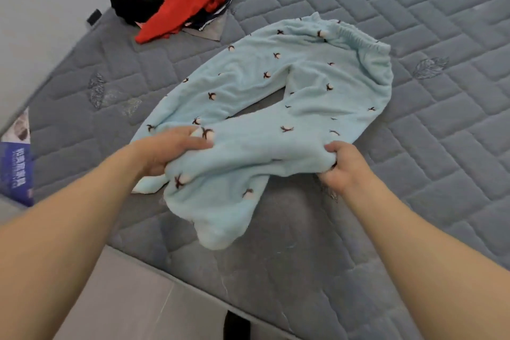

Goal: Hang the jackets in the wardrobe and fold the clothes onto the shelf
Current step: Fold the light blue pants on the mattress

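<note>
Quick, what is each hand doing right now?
Left hand: gripping the light blue pajama pants.
Right hand: gripping the same pants, fingers curled into the fabric.
</note>
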